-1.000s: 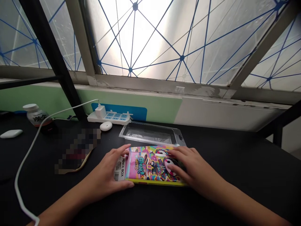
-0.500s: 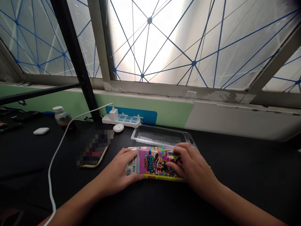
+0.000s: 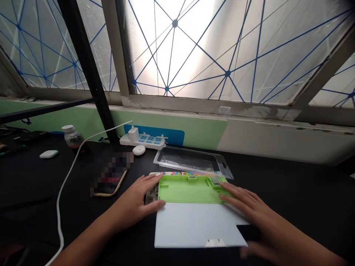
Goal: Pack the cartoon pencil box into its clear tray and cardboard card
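Observation:
A pencil box lies on the black table with its lid swung down towards me. Its inside is bright green, and the lid's inner face is plain white with a small metal-looking piece near the front edge. My left hand grips the box's left end, thumb on the near side and fingers on the far side, beside a label strip reading "BOX". Over the right part of the box, my right hand is spread, its fingertips at the green tray and its thumb apart, blurred.
A clear plastic package shell lies just behind the box. To the left are a phone, a round white case, a white bottle and a white cable. A power strip stands by the wall.
The pencil box was closed with its colourful cover upward; now its lid is folded open towards me. My right hand has moved right and down, letting go of the cover. My left hand stays at the left end.

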The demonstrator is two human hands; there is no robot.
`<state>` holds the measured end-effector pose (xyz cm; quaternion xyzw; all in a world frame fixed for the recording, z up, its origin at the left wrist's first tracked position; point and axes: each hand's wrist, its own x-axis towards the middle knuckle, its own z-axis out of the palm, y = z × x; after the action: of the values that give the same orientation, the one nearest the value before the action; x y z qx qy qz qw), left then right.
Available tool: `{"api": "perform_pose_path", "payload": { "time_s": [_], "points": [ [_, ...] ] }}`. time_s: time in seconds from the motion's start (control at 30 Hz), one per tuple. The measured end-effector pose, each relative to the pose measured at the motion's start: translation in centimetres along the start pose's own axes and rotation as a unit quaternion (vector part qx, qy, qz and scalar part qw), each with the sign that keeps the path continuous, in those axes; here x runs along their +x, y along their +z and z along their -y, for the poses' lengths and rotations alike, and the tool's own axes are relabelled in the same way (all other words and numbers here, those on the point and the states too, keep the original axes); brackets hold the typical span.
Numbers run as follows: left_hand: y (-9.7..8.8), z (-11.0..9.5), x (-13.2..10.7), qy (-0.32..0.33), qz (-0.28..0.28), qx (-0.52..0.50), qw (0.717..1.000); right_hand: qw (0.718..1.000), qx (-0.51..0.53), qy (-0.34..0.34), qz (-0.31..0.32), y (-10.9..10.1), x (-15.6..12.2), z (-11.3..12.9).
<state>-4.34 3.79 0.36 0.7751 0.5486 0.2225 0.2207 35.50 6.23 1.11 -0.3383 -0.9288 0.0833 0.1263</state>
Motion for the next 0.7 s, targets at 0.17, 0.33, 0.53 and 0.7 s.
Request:
{"api": "perform_pose_path", "payload": {
  "time_s": [0.17, 0.33, 0.53, 0.7],
  "points": [
    [0.0, -0.2, -0.2, -0.022, 0.005, 0.002, 1.000, 0.997, 0.051, 0.023, -0.043, 1.8, -0.4, -2.0],
    [0.2, -0.1, -0.2, -0.023, -0.031, -0.051, 0.998, 0.977, 0.140, 0.070, -0.145, 1.9, -0.1, -1.0],
    [0.3, 0.6, -0.3, -0.024, -0.009, -0.154, 0.988, 0.964, 0.132, 0.142, -0.181, 2.3, 0.3, -1.1],
    [0.7, 0.9, -0.1, -0.011, -0.023, -0.124, 0.992, 0.968, 0.128, 0.180, -0.117, 3.2, 0.2, -1.6]
  ]
}}
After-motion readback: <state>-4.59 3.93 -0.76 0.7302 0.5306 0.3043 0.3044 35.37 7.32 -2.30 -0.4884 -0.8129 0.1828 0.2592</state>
